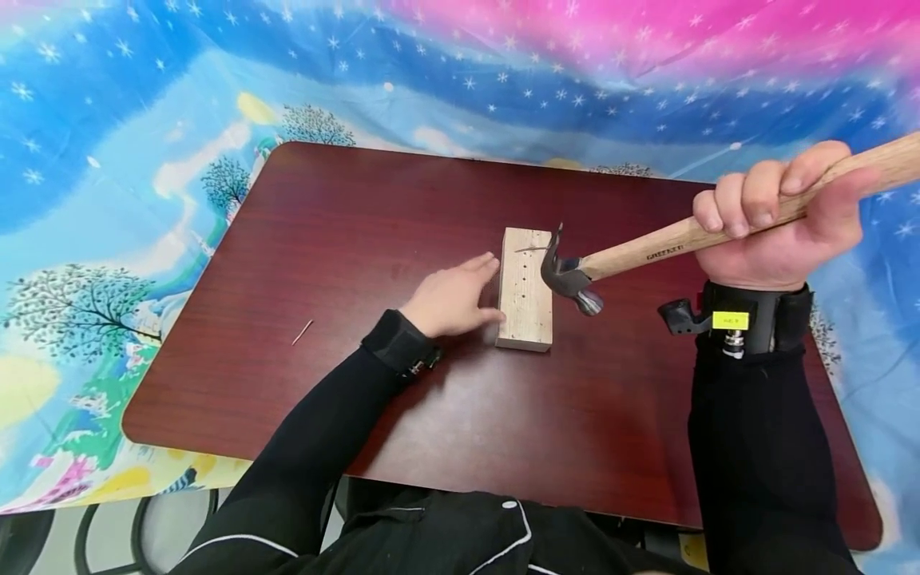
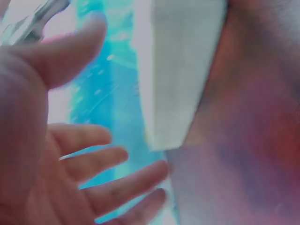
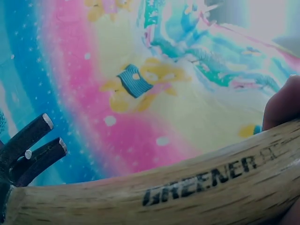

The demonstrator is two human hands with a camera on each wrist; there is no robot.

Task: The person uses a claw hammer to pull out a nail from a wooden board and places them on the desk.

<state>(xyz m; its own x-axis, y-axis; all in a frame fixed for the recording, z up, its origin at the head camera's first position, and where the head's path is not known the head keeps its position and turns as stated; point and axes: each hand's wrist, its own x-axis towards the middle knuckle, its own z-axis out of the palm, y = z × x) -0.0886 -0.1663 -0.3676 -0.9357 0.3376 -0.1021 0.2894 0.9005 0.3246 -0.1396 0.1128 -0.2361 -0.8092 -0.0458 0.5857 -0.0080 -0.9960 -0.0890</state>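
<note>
Wood block [image 1: 526, 311] beside your uncurled left hand [image 1: 453, 297]; your right hand [image 1: 772, 243] grips the hammer [image 1: 647, 251].
You seem to be pulling the nail [image 1: 528, 249]; next, the claw [image 1: 549, 262] needs hooking, block steady.

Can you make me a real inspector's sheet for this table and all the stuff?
Surface: table dark red-brown, with shiny glare.
Job's things: block lies flat, top dark-spotted; nail at its far end, can't tell if it's driven in; hammer raised, claw towards the block.
Clutter: loose nail on the table's left part.
Grippers: left hand fingers straight, beside the block, touching unclear; right hand grips the hammer.
Cables: nothing seen.
Surroundings: printed cloth with stars and trees.
</note>
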